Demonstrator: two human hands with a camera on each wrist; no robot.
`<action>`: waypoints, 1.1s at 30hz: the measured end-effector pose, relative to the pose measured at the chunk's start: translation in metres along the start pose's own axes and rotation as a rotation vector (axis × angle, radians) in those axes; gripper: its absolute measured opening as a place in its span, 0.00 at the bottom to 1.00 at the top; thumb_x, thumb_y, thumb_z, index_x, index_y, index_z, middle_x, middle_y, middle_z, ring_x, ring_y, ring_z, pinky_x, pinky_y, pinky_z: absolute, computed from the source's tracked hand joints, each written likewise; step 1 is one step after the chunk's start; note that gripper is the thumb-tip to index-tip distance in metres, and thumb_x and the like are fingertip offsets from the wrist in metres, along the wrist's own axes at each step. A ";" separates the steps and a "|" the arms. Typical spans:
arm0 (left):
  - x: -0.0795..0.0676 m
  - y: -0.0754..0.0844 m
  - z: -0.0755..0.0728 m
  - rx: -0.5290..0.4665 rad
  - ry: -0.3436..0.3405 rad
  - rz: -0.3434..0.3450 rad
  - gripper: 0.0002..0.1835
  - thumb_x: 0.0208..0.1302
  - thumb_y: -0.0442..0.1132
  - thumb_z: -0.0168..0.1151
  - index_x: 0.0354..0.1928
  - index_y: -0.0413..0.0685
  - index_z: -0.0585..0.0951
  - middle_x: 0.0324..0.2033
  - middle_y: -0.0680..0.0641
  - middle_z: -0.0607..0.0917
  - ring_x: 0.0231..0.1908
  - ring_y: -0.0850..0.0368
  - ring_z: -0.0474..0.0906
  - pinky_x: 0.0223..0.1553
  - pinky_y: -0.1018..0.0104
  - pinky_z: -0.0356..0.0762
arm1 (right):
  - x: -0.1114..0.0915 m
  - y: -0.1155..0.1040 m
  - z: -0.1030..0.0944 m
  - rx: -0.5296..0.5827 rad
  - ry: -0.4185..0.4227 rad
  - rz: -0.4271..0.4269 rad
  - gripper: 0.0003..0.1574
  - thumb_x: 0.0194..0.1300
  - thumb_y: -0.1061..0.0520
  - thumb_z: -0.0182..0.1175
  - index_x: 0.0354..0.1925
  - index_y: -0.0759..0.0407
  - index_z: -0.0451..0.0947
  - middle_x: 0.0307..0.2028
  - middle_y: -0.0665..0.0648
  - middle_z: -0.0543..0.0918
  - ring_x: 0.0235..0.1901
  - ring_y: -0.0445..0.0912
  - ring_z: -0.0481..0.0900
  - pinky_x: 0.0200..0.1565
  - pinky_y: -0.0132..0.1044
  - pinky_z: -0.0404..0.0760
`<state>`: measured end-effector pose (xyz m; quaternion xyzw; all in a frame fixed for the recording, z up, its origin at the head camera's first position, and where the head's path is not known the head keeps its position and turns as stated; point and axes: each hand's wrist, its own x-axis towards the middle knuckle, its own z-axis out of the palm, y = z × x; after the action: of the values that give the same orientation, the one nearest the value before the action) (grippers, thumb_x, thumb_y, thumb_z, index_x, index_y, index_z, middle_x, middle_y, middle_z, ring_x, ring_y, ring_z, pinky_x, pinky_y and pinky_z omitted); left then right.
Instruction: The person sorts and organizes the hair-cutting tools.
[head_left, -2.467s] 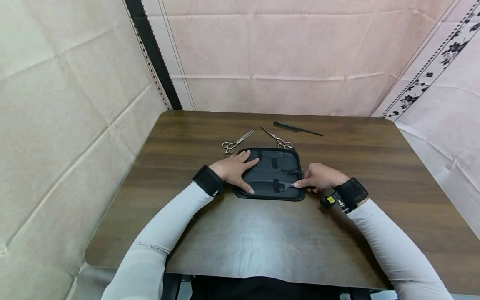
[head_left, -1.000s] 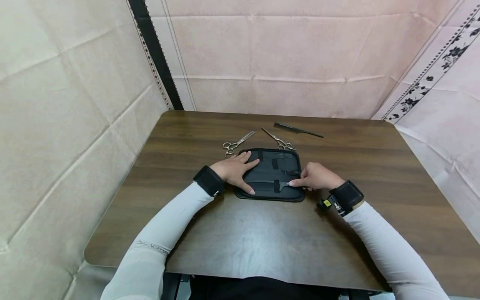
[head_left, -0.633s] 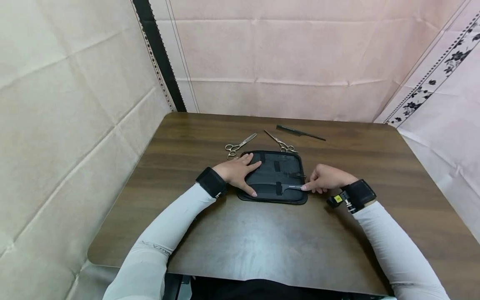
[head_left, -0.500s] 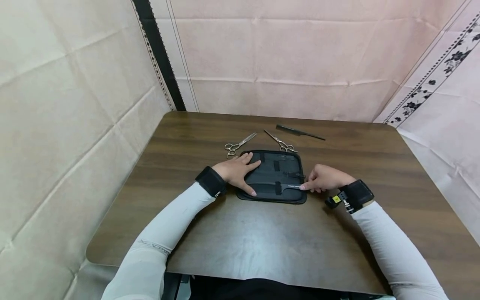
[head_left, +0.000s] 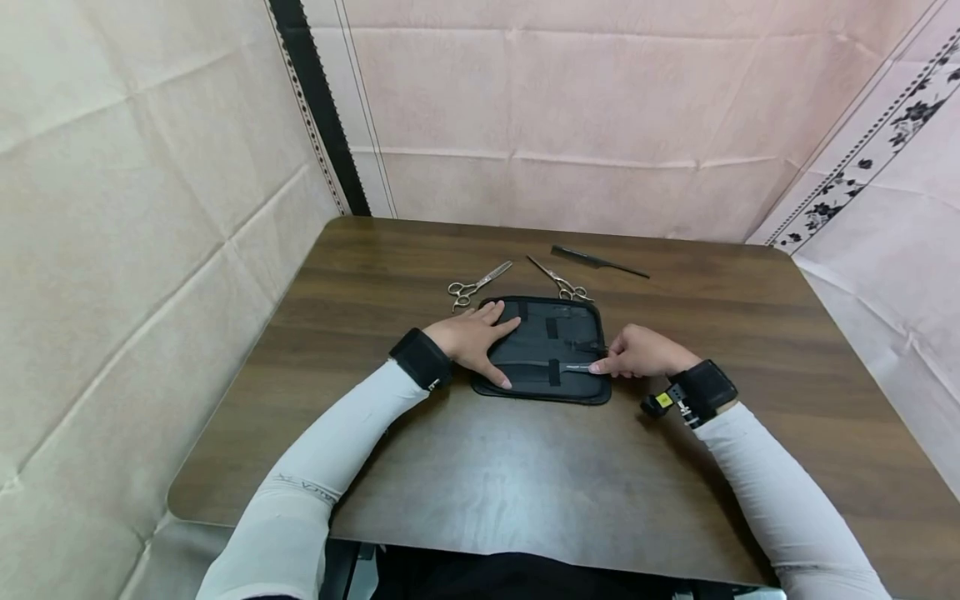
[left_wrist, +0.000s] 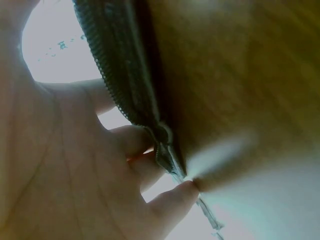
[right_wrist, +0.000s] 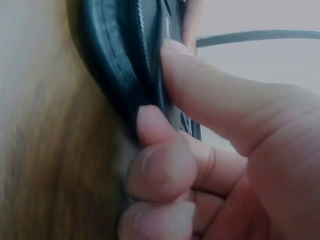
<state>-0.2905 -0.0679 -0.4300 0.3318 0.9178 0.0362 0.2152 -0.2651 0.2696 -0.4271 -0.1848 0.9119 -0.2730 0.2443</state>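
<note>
A black zip case (head_left: 525, 387) lies flat and unfolded on the brown table, with elastic straps across its inside. My left hand (head_left: 471, 340) rests with spread fingers on its left side, thumb near the front corner; the left wrist view shows the fingers over the zip edge. On the right, my right hand (head_left: 641, 352) pinches a slim dark comb (head_left: 576, 367) between thumb and curled fingers. Pale lettering shows on the comb, which runs leftward under a front strap (head_left: 554, 372). Its right end is hidden by my fingers. The right wrist view shows the thumb (right_wrist: 200, 85) pressing on top.
Behind the case lie thinning scissors (head_left: 478, 285) on the left and pointed scissors (head_left: 561, 280) in the middle. A second black comb (head_left: 598, 262) with a thin tail lies farther back right. Pale cloth (head_left: 570, 108) hangs behind the table (head_left: 480, 475).
The comb has slid left, so its wider shoulder now reaches the strap. My right hand moved back and forth along it with small shifts. The left hand stayed on the case.
</note>
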 end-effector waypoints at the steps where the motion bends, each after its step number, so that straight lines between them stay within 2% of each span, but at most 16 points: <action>1: 0.000 0.000 -0.001 -0.002 0.004 0.001 0.65 0.54 0.77 0.67 0.85 0.62 0.44 0.84 0.40 0.36 0.84 0.45 0.29 0.82 0.44 0.38 | 0.001 -0.001 0.000 -0.004 0.004 -0.005 0.34 0.67 0.39 0.69 0.16 0.62 0.77 0.13 0.47 0.69 0.16 0.42 0.67 0.24 0.33 0.61; 11: 0.001 -0.001 -0.002 0.008 0.005 0.006 0.66 0.54 0.78 0.67 0.85 0.61 0.44 0.84 0.39 0.36 0.84 0.45 0.30 0.82 0.44 0.38 | 0.005 -0.007 0.003 -0.023 0.035 0.045 0.35 0.67 0.39 0.70 0.14 0.59 0.76 0.13 0.47 0.70 0.16 0.43 0.65 0.25 0.33 0.60; 14: 0.001 -0.003 -0.002 -0.017 -0.007 0.019 0.65 0.55 0.78 0.65 0.85 0.61 0.44 0.83 0.39 0.35 0.84 0.44 0.29 0.82 0.43 0.37 | 0.006 -0.007 0.004 -0.008 0.040 0.060 0.34 0.67 0.39 0.70 0.14 0.59 0.76 0.13 0.47 0.70 0.16 0.43 0.65 0.25 0.33 0.60; 16: 0.000 -0.006 -0.004 -0.058 -0.015 0.029 0.60 0.60 0.77 0.61 0.85 0.62 0.45 0.84 0.40 0.35 0.84 0.45 0.28 0.82 0.44 0.36 | 0.007 -0.006 0.005 0.001 0.042 0.067 0.34 0.67 0.39 0.70 0.14 0.58 0.76 0.13 0.47 0.70 0.17 0.43 0.65 0.25 0.33 0.61; 19: 0.000 -0.012 -0.005 -0.111 -0.025 0.045 0.48 0.72 0.72 0.51 0.84 0.63 0.47 0.84 0.43 0.35 0.84 0.47 0.29 0.82 0.46 0.36 | 0.007 -0.005 0.005 0.009 0.047 0.077 0.33 0.67 0.39 0.70 0.15 0.59 0.77 0.13 0.47 0.70 0.17 0.43 0.66 0.26 0.34 0.62; 22: 0.001 -0.016 -0.006 -0.104 -0.033 0.064 0.39 0.80 0.63 0.45 0.84 0.64 0.48 0.84 0.44 0.36 0.84 0.48 0.30 0.82 0.46 0.38 | 0.006 -0.005 0.006 0.012 0.049 0.083 0.34 0.66 0.37 0.70 0.16 0.59 0.79 0.14 0.48 0.70 0.18 0.44 0.67 0.26 0.34 0.63; 27: 0.002 -0.015 -0.005 -0.051 -0.037 0.067 0.40 0.80 0.59 0.50 0.84 0.63 0.47 0.84 0.42 0.36 0.84 0.48 0.30 0.82 0.47 0.38 | 0.006 -0.005 0.006 0.023 0.054 0.093 0.34 0.66 0.36 0.70 0.17 0.59 0.80 0.14 0.48 0.71 0.18 0.44 0.68 0.26 0.34 0.63; 33: 0.004 -0.017 -0.005 -0.066 -0.036 0.064 0.42 0.77 0.60 0.54 0.84 0.63 0.48 0.84 0.43 0.36 0.84 0.48 0.30 0.82 0.47 0.39 | 0.007 -0.004 0.006 0.032 0.067 0.085 0.34 0.68 0.37 0.68 0.16 0.60 0.78 0.14 0.48 0.71 0.18 0.44 0.67 0.25 0.34 0.63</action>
<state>-0.3051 -0.0780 -0.4304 0.3544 0.9009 0.0675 0.2413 -0.2666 0.2608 -0.4311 -0.1329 0.9222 -0.2827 0.2281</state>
